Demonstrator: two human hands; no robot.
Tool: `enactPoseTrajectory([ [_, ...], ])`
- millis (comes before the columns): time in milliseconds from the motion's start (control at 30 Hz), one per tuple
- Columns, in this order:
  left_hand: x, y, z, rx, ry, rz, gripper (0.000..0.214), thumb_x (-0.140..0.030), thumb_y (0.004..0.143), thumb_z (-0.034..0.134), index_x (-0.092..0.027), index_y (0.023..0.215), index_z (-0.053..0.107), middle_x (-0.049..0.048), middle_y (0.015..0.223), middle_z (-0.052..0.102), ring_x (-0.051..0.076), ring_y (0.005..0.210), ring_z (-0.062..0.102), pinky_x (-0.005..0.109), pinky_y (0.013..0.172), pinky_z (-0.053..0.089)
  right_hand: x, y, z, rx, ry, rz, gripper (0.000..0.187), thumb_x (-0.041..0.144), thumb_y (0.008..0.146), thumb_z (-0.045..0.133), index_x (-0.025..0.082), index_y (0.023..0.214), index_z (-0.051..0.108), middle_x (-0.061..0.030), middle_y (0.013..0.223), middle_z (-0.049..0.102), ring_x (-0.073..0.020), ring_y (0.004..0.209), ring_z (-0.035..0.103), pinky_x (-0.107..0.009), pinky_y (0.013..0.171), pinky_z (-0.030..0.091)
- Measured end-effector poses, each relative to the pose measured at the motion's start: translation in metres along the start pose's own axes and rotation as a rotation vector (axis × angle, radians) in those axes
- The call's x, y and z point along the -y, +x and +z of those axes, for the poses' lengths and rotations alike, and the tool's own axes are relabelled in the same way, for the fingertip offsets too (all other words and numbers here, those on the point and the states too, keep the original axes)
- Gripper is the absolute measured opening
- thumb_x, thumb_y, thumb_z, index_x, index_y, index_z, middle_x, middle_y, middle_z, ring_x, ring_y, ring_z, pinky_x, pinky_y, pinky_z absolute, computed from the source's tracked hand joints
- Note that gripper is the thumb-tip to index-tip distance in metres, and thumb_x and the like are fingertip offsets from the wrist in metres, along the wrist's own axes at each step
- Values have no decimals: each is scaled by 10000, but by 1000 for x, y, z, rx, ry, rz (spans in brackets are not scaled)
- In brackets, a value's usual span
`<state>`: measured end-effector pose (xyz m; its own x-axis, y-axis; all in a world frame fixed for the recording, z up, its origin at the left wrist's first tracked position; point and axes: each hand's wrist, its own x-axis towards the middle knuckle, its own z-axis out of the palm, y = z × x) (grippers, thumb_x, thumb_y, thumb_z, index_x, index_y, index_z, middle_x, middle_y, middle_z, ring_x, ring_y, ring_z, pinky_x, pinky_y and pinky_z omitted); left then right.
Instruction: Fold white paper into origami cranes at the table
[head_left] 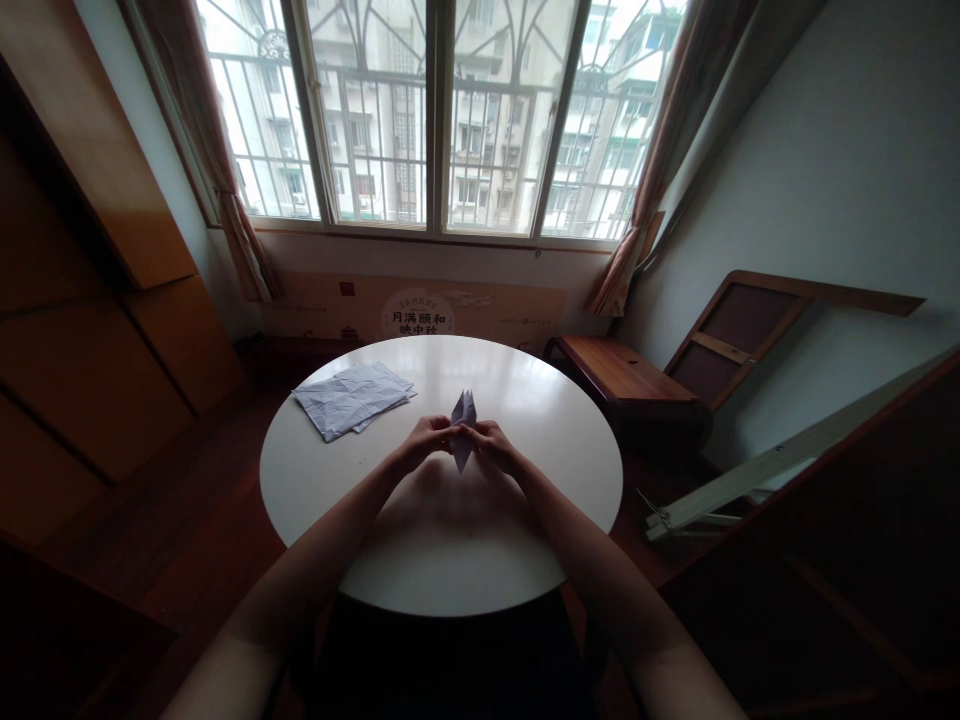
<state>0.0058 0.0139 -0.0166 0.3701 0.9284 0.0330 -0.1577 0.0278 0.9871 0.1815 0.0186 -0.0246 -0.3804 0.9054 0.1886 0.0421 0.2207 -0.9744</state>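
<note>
Between my two hands is a small piece of folded paper (463,408), pale grey-violet, with two pointed tips at the top and one point hanging down. My left hand (429,438) pinches its left edge with the thumb across the front. On the other side my right hand (489,442) grips the right edge, its thumb also near the middle. Both hands are just above the white round table (450,570), fingertips almost meeting. Creased sheets of paper (349,395) lie flat at the table's back left.
A low wooden side table (622,368) stands right of the round table, near a leaning wooden frame (739,325). A pale folded stand (720,500) leans at the right. Wooden cabinets (82,370) line the left. Behind are a printed banner (322,305) and barred windows.
</note>
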Motion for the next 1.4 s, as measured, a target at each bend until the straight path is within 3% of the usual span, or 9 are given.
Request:
enactPoseTrajectory([
  [133,2,0,-1,84,38,-25,443,-487,699,752,-81,862,679,81,742,665,160,635,630,287,613,468,7,-2,2,3,51,21,489,594,684,678,129,581,570,29,507,443,-81,485,375,-240,481,250],
  [500,-5,-3,6,22,126,165,395,-469,697,753,-94,750,640,28,626,601,114,532,538,238,506,408,10,-4,5,13,44,38,554,658,714,614,111,629,616,2,515,499,-84,484,391,-241,483,273],
  [733,-9,-5,6,25,163,152,414,-495,686,747,-97,743,652,48,640,629,130,534,553,250,506,414,6,-1,0,17,-33,3,530,643,730,608,134,585,576,20,492,446,-88,473,382,-246,472,264],
  [1033,-4,-4,7,-14,62,157,374,-454,685,758,-101,689,632,52,636,652,161,588,607,263,560,429,17,-7,2,40,34,-12,494,624,723,615,134,658,610,-2,580,512,-111,552,434,-251,543,331],
  [1233,-5,-4,7,13,98,154,376,-451,703,735,-89,778,665,67,679,666,158,595,596,263,564,421,18,-7,0,20,6,-56,436,553,720,639,143,589,567,20,553,461,-99,532,394,-251,531,288],
  [1400,-7,-6,7,-13,148,144,342,-436,680,744,-107,724,664,31,626,625,128,553,552,242,537,396,13,-5,-1,26,-31,-47,433,542,720,638,149,564,545,26,530,442,-96,521,376,-245,513,261],
])
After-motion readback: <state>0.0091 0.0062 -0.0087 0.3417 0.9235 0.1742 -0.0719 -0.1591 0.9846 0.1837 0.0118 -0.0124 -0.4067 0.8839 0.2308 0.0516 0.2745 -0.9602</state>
